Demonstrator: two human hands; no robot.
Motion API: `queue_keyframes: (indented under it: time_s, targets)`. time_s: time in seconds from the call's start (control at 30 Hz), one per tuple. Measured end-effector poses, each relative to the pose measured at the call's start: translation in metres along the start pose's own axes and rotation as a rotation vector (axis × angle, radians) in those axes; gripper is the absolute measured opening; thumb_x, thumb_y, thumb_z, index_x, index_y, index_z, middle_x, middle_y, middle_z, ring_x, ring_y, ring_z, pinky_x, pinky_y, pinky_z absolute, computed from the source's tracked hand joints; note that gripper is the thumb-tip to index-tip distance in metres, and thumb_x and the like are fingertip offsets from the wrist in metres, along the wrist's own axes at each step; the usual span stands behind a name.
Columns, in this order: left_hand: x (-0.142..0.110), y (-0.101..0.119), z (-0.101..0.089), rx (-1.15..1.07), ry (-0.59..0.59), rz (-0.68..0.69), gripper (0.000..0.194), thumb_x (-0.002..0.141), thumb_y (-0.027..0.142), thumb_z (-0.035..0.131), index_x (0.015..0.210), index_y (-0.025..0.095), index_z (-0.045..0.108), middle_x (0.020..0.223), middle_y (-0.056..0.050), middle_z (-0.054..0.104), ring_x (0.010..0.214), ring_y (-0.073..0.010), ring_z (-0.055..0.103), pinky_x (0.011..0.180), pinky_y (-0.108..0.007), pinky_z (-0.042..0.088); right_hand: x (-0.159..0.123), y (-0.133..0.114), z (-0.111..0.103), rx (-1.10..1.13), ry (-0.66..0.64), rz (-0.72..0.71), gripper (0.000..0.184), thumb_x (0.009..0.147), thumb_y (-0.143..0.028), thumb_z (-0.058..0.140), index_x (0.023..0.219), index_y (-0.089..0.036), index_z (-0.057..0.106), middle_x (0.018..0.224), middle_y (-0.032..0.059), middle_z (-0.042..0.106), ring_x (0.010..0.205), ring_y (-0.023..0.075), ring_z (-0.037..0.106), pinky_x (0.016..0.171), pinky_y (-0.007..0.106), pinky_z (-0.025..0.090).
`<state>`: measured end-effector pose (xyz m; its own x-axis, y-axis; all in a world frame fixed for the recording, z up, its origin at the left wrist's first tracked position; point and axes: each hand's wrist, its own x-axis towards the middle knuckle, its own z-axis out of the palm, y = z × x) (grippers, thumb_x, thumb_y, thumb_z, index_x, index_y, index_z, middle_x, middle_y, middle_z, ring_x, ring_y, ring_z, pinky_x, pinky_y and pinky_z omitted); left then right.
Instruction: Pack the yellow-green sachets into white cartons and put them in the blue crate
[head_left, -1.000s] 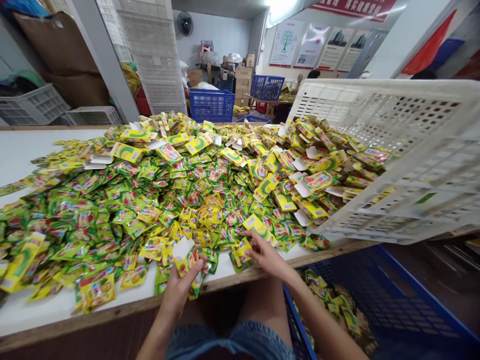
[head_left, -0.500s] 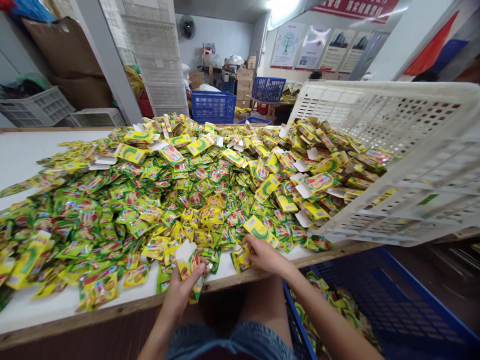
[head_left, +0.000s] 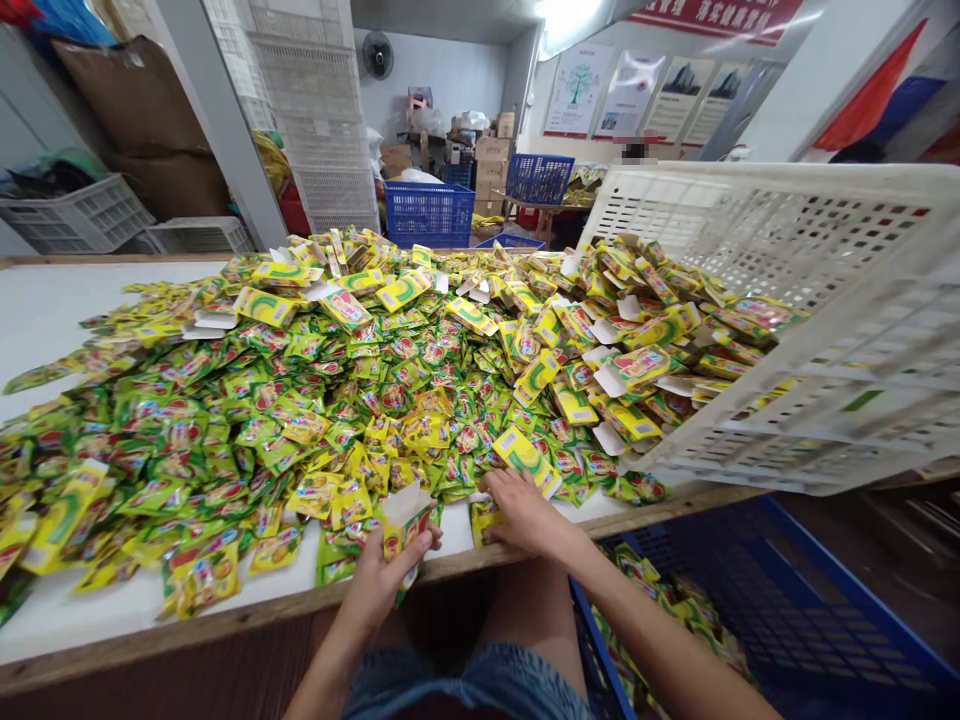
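Note:
My left hand (head_left: 382, 580) is closed around a small yellow, green and red carton (head_left: 405, 520), held upright at the table's front edge with its white top flap raised. To its right, my right hand (head_left: 521, 515) reaches over a yellow candy packet (head_left: 484, 518) on the white tabletop, fingers bent onto it and partly covering it. Just beyond those fingers lies another yellow carton (head_left: 525, 460). A wide heap of green and yellow packets (head_left: 300, 400) spreads in front of both hands.
A white perforated crate (head_left: 847, 350) lies tipped on the right, spilling open cartons (head_left: 637, 370) onto the table. Below the wooden table edge (head_left: 247, 627), a blue crate (head_left: 810, 600) holds more packets. Stacked white baskets (head_left: 307, 120) and a blue crate (head_left: 427, 215) stand behind.
My left hand has moved slightly right and turned the carton, so its open top tilts towards me. My right hand has flattened a little over the yellow packet.

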<state>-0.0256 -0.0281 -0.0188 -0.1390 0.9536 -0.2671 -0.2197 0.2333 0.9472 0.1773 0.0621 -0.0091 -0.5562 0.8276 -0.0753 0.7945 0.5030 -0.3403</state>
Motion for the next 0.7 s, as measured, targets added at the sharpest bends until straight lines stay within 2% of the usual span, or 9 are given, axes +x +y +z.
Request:
queue_keyframes:
  time_s: [0.13,0.23,0.33,0.4,0.53,0.7]
  targets:
    - [0.003,0.004,0.007,0.018,-0.042,-0.012,0.033,0.061,0.040,0.075,0.078,0.013,0.068,0.066,-0.006,0.069,0.066,-0.0209,0.063,0.069,-0.030,0.047,-0.005,0.004,-0.004,0.073,0.005,-0.016,0.022,0.064,-0.021,0.073,0.083,-0.018,0.065,0.089,0.0081,0.061,0.093,0.0286,0.053,0.083,0.043,0.039]
    - [0.005,0.007,0.016,-0.004,-0.084,-0.051,0.034,0.059,0.038,0.077,0.080,0.013,0.067,0.061,-0.003,0.066,0.058,-0.0182,0.060,0.064,-0.029,0.046,-0.009,-0.001,-0.014,0.411,0.136,-0.041,0.025,0.074,-0.023,0.065,0.099,-0.020,0.060,0.095,0.0056,0.063,0.091,0.0229,0.056,0.080,0.037,0.044]
    - [0.006,0.007,0.027,-0.029,-0.196,-0.095,0.036,0.057,0.037,0.079,0.081,0.014,0.065,0.057,-0.001,0.063,0.053,-0.0157,0.058,0.058,-0.027,0.045,-0.009,-0.018,-0.026,0.716,0.219,-0.076,0.031,0.083,-0.027,0.055,0.114,-0.021,0.051,0.099,0.0043,0.063,0.088,0.0184,0.059,0.076,0.031,0.047]
    - [0.007,0.006,0.032,-0.048,-0.266,-0.141,0.036,0.057,0.038,0.079,0.078,0.014,0.062,0.056,0.000,0.062,0.049,-0.0143,0.056,0.053,-0.026,0.043,-0.007,-0.030,-0.033,0.707,0.222,-0.128,0.030,0.084,-0.026,0.055,0.113,-0.021,0.051,0.100,0.0044,0.062,0.091,0.0187,0.058,0.078,0.030,0.046]
    - [0.004,0.009,0.031,-0.062,-0.327,-0.165,0.034,0.063,0.039,0.075,0.079,0.013,0.060,0.059,-0.003,0.064,0.048,-0.0139,0.057,0.052,-0.025,0.043,-0.002,-0.039,-0.038,0.501,0.263,-0.186,0.029,0.080,-0.019,0.059,0.109,-0.021,0.054,0.104,0.0063,0.061,0.099,0.0214,0.054,0.086,0.034,0.042]
    - [-0.001,0.017,0.022,-0.069,-0.352,-0.147,0.033,0.066,0.038,0.074,0.084,0.013,0.062,0.062,-0.003,0.065,0.052,-0.0142,0.058,0.054,-0.025,0.044,-0.002,-0.036,-0.039,0.656,0.289,-0.158,0.020,0.083,-0.022,0.056,0.103,-0.020,0.052,0.090,0.0023,0.062,0.081,0.0165,0.058,0.072,0.027,0.045]
